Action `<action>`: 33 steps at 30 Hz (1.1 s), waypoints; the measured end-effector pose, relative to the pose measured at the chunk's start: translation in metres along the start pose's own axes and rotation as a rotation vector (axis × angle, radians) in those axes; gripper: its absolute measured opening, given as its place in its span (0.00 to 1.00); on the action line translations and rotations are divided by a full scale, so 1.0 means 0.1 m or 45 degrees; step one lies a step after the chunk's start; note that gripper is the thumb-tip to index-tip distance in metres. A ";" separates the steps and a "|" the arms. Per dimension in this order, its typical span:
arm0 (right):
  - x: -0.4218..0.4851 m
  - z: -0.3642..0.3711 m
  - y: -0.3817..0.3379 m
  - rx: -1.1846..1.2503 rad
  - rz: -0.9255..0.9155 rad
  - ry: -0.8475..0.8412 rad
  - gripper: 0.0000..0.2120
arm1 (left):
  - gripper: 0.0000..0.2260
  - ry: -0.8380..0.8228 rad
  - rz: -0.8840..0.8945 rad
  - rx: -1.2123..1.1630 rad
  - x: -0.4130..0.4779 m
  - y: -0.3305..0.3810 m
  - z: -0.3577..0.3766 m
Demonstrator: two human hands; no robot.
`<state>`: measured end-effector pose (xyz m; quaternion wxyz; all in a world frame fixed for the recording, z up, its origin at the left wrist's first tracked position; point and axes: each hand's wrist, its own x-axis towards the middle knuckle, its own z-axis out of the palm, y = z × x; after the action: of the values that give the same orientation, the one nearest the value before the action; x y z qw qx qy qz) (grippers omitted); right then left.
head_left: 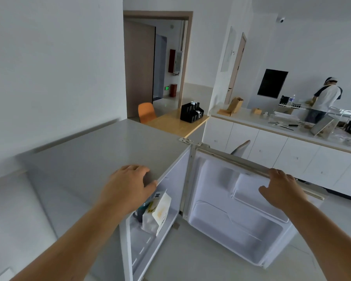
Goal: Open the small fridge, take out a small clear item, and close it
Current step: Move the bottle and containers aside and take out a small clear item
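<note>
The small grey fridge (93, 151) stands below me with its door (237, 226) swung wide open to the right. My left hand (130, 183) rests flat on the front edge of the fridge top, fingers spread, holding nothing. My right hand (282, 189) grips the top edge of the open door. Inside the fridge a white carton with yellow print (160, 213) leans at the front, with a dark bottle (141, 211) behind it. I cannot make out a small clear item. The white door shelves hold nothing.
A white wall runs along the left. A wooden table (174, 122) with a black organiser (192, 112) and an orange chair (146, 112) lies beyond the fridge. On the right, a person (324, 100) stands behind a white counter (272, 142) cluttered with several items.
</note>
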<state>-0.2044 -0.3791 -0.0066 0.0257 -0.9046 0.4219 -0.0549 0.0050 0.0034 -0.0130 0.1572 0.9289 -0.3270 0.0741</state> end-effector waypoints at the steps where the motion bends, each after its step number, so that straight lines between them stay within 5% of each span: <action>1: -0.03 0.00 -0.06 -0.013 -0.020 0.032 0.32 | 0.22 0.031 0.028 -0.009 -0.03 0.06 -0.03; 5: -0.28 0.14 -0.49 0.233 -0.319 0.347 0.28 | 0.14 0.204 0.414 -0.052 -0.31 0.44 0.08; 7: -0.47 0.33 -0.79 0.401 -0.467 0.313 0.21 | 0.13 0.176 0.544 -0.260 -0.55 0.63 0.29; 10: -0.66 0.84 -1.23 0.591 -0.511 -0.119 0.07 | 0.25 -0.166 0.260 -0.433 -0.80 0.77 0.83; 13: -0.56 1.44 -1.66 0.679 -0.409 -0.602 0.10 | 0.17 -0.388 -0.268 -0.533 -0.74 0.58 1.59; 15: -0.39 1.81 -1.94 0.740 -0.399 -0.765 0.12 | 0.14 -0.394 -0.649 -0.704 -0.58 0.46 2.06; 17: -0.19 2.11 -2.19 0.823 -0.346 -0.844 0.14 | 0.22 -0.273 -0.931 -0.893 -0.40 0.34 2.52; 21: 0.16 2.61 -2.57 0.770 -0.280 -0.874 0.26 | 0.31 -0.034 -1.241 -1.064 -0.09 0.12 3.09; 24: 0.36 2.78 -2.64 0.764 -0.295 -0.874 0.16 | 0.36 -0.024 -1.268 -1.115 0.05 -0.03 3.25; 27: 0.54 2.83 -2.58 0.715 -0.376 -0.870 0.12 | 0.33 -0.077 -1.219 -1.177 0.12 -0.05 3.36; 33: 0.85 2.86 -2.54 0.478 -0.710 -0.520 0.12 | 0.14 -0.023 -1.322 -1.603 0.46 0.28 3.53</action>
<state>0.0772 -0.2807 -0.2603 0.2580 -0.9565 0.1288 0.0451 0.0351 -0.1648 -0.3267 0.6615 0.7001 0.1634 -0.2132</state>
